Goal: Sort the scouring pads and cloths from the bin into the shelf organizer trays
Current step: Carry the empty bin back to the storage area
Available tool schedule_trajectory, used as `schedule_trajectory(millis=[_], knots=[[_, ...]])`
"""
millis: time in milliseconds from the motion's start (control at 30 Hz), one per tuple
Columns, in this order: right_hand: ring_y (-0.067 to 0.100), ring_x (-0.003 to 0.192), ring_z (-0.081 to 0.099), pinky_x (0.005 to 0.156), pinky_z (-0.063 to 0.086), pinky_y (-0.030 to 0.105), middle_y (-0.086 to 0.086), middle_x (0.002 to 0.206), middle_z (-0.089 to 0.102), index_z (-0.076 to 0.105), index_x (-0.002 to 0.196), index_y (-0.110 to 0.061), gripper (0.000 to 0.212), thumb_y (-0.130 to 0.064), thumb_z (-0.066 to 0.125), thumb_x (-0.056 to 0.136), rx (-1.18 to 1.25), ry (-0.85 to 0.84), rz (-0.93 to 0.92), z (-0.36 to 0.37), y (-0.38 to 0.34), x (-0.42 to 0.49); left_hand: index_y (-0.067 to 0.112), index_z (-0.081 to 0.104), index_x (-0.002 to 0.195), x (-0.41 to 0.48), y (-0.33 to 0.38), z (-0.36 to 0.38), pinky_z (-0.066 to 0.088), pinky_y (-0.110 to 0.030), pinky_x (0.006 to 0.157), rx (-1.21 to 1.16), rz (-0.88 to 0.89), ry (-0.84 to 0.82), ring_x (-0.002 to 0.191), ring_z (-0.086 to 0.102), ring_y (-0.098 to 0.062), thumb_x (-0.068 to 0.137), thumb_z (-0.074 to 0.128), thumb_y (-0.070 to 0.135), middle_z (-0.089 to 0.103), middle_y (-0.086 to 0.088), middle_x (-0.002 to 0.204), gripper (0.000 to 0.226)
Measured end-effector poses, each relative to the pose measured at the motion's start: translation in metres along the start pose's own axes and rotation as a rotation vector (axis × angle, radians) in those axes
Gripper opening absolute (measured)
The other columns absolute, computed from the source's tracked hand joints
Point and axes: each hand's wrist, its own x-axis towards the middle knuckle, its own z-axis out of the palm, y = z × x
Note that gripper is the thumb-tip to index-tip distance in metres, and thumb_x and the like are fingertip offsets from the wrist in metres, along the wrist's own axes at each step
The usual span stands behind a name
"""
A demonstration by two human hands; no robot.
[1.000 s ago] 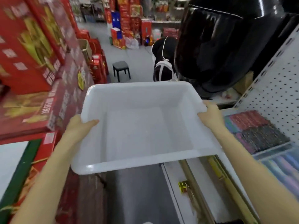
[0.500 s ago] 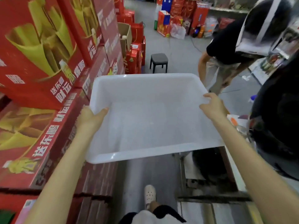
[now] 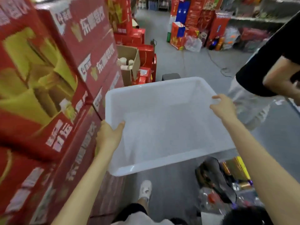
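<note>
A white plastic bin (image 3: pixel 146 88) is held up in a shop aisle.
It hangs in the air in front of the person, over the grey floor (image 3: pixel 191 62). The left hand (image 3: pixel 108 137) grips the left rim, thumb hooked inside. The right hand (image 3: pixel 224 108) holds the right rim, fingers curled over the edge. Stacked red boxes (image 3: pixel 56 78) stand just beside it on the left. Another person in a black shirt (image 3: pixel 267 70) is on the right.

The red boxes (image 3: pixel 48 78) left of the left hand (image 3: pixel 108 135) are all smeary, and its fingers are hidden under the bin (image 3: pixel 162 88) rim.
</note>
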Motion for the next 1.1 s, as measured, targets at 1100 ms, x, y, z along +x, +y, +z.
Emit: schedule_trajectory(millis=[1100], knots=[[0.037, 0.097, 0.061, 0.087, 0.051, 0.044, 0.014, 0.116, 0.061, 0.063, 0.113, -0.031, 0.039, -0.018, 0.057, 0.077, -0.084, -0.304, -0.282, 0.320, -0.358, 0.855, 0.011, 0.054, 0.124, 0.701, 0.350, 0.268, 0.043, -0.037, 0.087, -0.168, -0.246, 0.405, 0.111, 0.055, -0.031, 0.089, 0.063, 0.042, 0.053, 0.001, 0.105, 0.047]])
